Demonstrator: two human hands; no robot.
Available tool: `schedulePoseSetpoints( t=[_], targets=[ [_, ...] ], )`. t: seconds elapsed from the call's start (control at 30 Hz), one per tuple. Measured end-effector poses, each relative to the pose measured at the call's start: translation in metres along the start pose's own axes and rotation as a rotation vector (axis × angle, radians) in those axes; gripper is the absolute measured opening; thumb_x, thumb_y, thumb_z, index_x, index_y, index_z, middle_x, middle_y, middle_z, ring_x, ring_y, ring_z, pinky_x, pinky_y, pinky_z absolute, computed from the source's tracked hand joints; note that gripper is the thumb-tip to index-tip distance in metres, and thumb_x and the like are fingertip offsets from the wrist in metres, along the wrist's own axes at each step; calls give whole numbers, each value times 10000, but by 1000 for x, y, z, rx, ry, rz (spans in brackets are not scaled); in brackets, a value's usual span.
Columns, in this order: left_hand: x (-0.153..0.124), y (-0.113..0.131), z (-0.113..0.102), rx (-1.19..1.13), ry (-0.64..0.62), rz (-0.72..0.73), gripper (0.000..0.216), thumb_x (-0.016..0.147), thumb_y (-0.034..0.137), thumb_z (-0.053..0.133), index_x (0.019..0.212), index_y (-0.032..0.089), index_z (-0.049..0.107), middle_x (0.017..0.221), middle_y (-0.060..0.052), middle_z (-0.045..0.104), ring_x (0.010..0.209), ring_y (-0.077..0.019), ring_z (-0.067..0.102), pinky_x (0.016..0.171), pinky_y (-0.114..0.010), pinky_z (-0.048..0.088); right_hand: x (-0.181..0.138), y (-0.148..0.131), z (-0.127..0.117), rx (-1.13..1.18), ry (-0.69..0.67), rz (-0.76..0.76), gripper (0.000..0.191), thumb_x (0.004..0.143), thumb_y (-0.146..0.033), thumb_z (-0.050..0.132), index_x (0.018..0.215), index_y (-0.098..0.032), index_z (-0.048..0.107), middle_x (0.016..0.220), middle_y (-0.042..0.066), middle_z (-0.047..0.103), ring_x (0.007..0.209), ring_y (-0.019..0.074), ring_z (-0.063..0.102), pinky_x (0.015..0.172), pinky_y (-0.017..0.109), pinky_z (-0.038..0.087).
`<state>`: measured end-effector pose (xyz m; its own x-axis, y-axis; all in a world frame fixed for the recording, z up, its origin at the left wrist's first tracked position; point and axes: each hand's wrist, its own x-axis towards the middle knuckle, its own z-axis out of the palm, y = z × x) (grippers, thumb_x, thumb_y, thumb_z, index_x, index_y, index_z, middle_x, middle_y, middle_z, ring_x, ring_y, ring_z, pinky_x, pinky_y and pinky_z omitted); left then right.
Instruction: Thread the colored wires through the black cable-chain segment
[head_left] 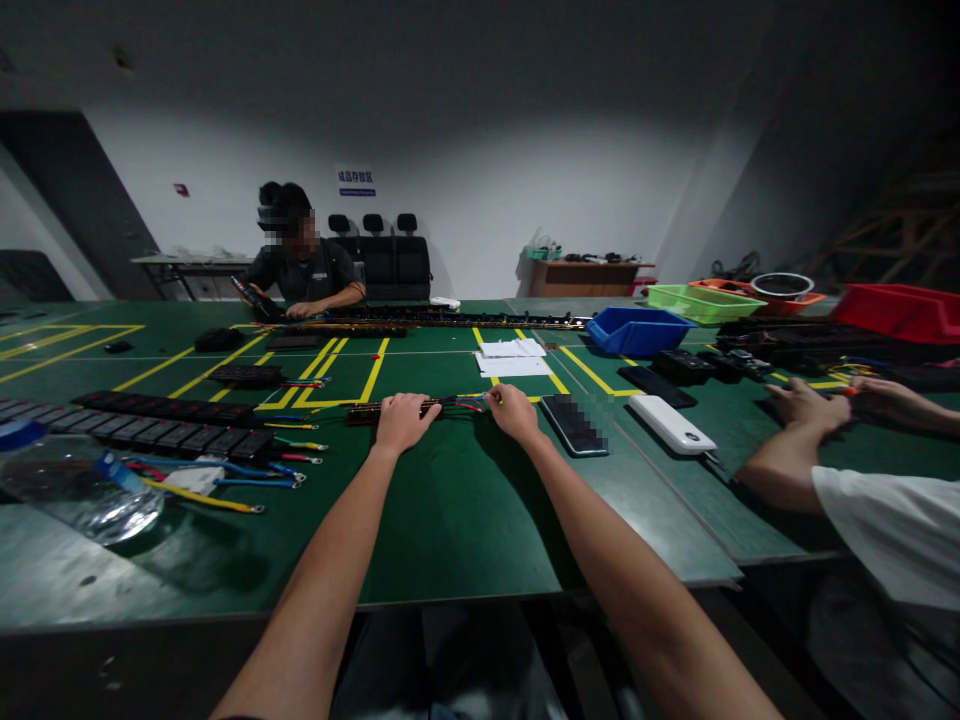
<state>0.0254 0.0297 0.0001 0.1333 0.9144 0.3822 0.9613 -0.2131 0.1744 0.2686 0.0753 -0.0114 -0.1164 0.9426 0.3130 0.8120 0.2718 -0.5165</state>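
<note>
Both my arms reach out over the green table (450,510). My left hand (403,420) is closed over a long dark strip with coloured wires (367,411) lying flat on the table. My right hand (513,411) is closed in a pinch on the bundle of wires (466,402) coming out of the strip's right end. The fingertips of both hands are partly hidden.
A phone (574,424) and a white power bank (671,424) lie right of my hands. Black strips with wires (150,425) and a plastic bottle (75,485) lie left. Blue bin (636,330), papers (511,356) beyond. One person sits opposite (300,265); another's arms (806,425) work at right.
</note>
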Motion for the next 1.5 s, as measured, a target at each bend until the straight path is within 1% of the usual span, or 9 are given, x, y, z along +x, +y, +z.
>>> schedulePoseSetpoints(
  t=[0.17, 0.37, 0.53, 0.73, 0.9, 1.13, 1.27, 1.4, 1.5],
  targets=[
    [0, 0, 1, -8, 9, 6, 577, 1017, 610, 336, 1186, 205, 710, 1224, -103, 724, 1141, -298, 624, 1034, -491, 407, -1, -4, -1, -7, 24, 41, 222, 991, -346, 529, 1124, -218, 653, 1038, 63, 696, 933, 196, 621, 713, 265, 398],
    [0, 0, 2, 1, 8, 2, 575, 1014, 617, 337, 1192, 215, 707, 1230, -94, 723, 1144, -288, 624, 1028, -476, 406, -2, -7, -2, -61, 30, 45, 338, 1022, -289, 425, 1292, -253, 625, 1185, 84, 660, 1037, 219, 630, 791, 290, 445],
    [0, -1, 3, 21, 26, 10, 570, 1015, 609, 335, 1180, 218, 715, 1219, -102, 726, 1133, -298, 623, 1014, -470, 402, -4, -9, -4, -104, -46, 56, 385, 1035, -254, 365, 1261, -258, 676, 1228, 106, 634, 1078, 235, 636, 843, 309, 468],
    [0, -2, 3, 10, 16, 10, 573, 1015, 615, 331, 1180, 219, 711, 1215, -100, 728, 1123, -292, 624, 1017, -466, 401, -6, -11, -5, -144, -189, 45, 411, 987, -173, 401, 1273, -248, 686, 1244, 126, 641, 1112, 262, 636, 890, 331, 473],
    [-1, -1, 2, -5, 3, 8, 587, 1013, 627, 319, 1184, 221, 707, 1220, -96, 725, 1126, -288, 624, 1019, -469, 404, -6, -15, -8, -100, -113, 119, 360, 981, -224, 408, 1210, -233, 686, 1237, 122, 663, 1084, 259, 641, 846, 325, 479],
    [-1, -2, 2, -20, 10, 6, 591, 1012, 629, 320, 1178, 218, 711, 1214, -99, 726, 1126, -291, 623, 1031, -478, 404, 0, -14, -7, 31, -131, 255, 421, 994, -403, 378, 936, -183, 732, 996, 125, 730, 901, 249, 671, 723, 292, 460],
    [-2, -2, 3, -16, 9, 0, 581, 1014, 626, 319, 1174, 228, 711, 1215, -92, 728, 1129, -283, 625, 1028, -466, 403, 1, -12, -5, 69, -108, 235, 337, 960, -393, 464, 973, -196, 737, 993, 99, 741, 887, 228, 672, 720, 274, 454],
    [-2, 0, 3, 4, 27, -2, 563, 1012, 613, 346, 1168, 217, 715, 1207, -99, 730, 1124, -290, 624, 1008, -461, 405, -4, -16, -6, -16, -16, 187, 255, 925, -320, 532, 1066, -231, 725, 1044, 88, 744, 937, 233, 671, 736, 276, 459],
    [-2, 0, 3, 19, 34, -7, 549, 1012, 605, 356, 1165, 218, 715, 1206, -101, 731, 1125, -291, 623, 1001, -454, 404, -8, -19, -7, -88, 0, 160, 258, 945, -330, 518, 1016, -226, 743, 1030, 103, 742, 915, 232, 676, 727, 277, 454]
  ],
)
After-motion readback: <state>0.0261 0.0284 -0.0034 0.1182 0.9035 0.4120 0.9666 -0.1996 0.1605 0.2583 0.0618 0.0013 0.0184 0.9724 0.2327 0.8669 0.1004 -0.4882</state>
